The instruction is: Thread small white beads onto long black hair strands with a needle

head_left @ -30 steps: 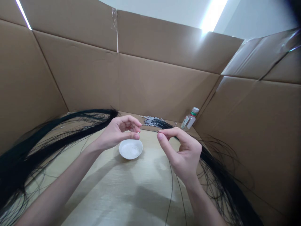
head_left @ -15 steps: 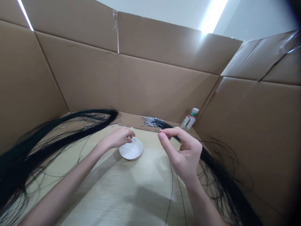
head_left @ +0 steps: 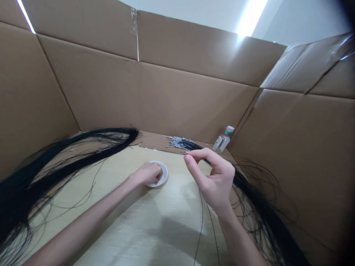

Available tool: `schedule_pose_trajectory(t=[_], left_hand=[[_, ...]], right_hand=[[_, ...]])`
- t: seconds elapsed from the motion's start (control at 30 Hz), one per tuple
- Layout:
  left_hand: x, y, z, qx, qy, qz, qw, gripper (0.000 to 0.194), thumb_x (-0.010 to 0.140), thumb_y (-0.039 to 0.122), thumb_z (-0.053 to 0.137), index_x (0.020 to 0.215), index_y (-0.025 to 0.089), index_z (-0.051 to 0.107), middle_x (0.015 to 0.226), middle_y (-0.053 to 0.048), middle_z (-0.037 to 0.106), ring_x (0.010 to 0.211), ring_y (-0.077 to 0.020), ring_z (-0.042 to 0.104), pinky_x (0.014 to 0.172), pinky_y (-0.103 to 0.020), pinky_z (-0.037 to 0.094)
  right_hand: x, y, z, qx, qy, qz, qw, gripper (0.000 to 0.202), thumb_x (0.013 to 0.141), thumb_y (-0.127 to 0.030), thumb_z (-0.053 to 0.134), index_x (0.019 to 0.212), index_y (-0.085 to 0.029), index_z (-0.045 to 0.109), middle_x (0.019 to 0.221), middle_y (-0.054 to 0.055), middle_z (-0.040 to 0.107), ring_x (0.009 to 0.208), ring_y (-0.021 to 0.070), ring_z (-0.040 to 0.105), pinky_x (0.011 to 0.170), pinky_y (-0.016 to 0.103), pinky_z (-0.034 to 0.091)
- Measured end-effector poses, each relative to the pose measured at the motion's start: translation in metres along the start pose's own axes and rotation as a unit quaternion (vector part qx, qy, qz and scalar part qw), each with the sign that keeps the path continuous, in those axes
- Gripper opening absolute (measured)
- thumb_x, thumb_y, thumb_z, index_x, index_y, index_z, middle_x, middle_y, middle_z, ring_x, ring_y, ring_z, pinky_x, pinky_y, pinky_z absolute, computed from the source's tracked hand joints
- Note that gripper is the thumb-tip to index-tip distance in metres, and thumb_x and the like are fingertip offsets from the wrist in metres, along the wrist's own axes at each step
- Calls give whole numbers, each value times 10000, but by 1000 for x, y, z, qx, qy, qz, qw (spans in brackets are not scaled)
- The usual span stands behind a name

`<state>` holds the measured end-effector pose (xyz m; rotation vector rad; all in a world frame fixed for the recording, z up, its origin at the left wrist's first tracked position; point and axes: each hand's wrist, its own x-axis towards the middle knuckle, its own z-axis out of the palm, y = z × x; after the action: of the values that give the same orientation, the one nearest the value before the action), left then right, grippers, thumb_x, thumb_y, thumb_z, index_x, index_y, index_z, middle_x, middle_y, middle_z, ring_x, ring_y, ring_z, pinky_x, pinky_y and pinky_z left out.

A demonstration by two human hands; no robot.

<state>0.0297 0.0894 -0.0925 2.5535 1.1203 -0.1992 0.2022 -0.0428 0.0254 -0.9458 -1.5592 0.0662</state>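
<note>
The tip of a thin dark cord [head_left: 184,153] sits near the frame's centre, pinched between thumb and forefinger of the right hand [head_left: 212,175]. The left hand [head_left: 149,173], near that tip a second ago, is now down in the white dish [head_left: 165,173], left of centre, leaving the hands apart. Its fingers curl; whether they hold anything is hidden. A bottle [head_left: 223,140] stands beyond, right of centre.

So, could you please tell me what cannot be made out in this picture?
All in the head view:
Fingertips of the left hand at the small round white dish: hidden by that hand.
Lower ends of the two thin dark strands beneath the right hand: cut off by the bottom edge.
Print on the clear, white-capped bottle: too small.
</note>
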Motion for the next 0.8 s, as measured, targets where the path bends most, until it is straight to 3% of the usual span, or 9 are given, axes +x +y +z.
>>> schedule_pose_trajectory(t=[0.2,0.33,0.43,0.53,0.63,0.73,0.8], left_hand=[[-10,-12,-22,-69,80,37,994,191,909,338,727,940,152,700,1008,-57,708,938,-222,660,859,-408,532],[-21,-16,-41,-161,133,61,976,113,879,268,700,799,188,697,814,-18,709,775,-199,628,690,-303,423],[-32,-6,-56,-249,179,79,948,217,951,346,609,815,193,682,773,-12,687,733,-181,600,654,-281,393],[-48,15,-67,-341,224,93,908,304,993,463,543,949,192,675,862,-27,687,766,-170,606,661,-263,438],[-64,40,-71,-466,241,103,845,322,975,497,587,1030,191,673,896,-35,688,734,-147,606,621,-239,460],[-75,57,-70,-653,194,114,723,264,863,396,789,1012,190,718,886,-34,718,726,-132,627,615,-217,470],[-79,63,-68,-718,160,120,667,250,810,318,855,995,190,745,886,-35,742,764,-139,658,655,-219,494]], right_hand=[[1,2,1,-4,-2,1,1000,120,892,-100,700,831,-203,710,779,-47,722,691,97,636,668,236,523],[1,4,2,0,-6,8,1000,116,906,-121,705,827,-206,711,782,-48,726,707,97,644,682,226,527],[1,4,2,11,-19,21,1000,91,920,-147,709,854,-209,720,809,-42,739,731,100,657,689,220,533],[0,2,2,16,-27,23,999,91,919,-146,707,854,-208,718,796,-42,729,714,101,644,680,226,528],[-1,-2,2,15,-23,14,1000,123,904,-113,691,821,-203,699,754,-45,694,672,103,605,660,247,507],[-3,-5,2,7,-16,3,1000,127,884,-101,686,804,-200,683,705,-48,642,632,108,564,623,271,476],[-4,-6,2,-5,-14,-9,1000,123,871,-99,689,799,-198,680,683,-50,617,616,109,548,609,280,459]])
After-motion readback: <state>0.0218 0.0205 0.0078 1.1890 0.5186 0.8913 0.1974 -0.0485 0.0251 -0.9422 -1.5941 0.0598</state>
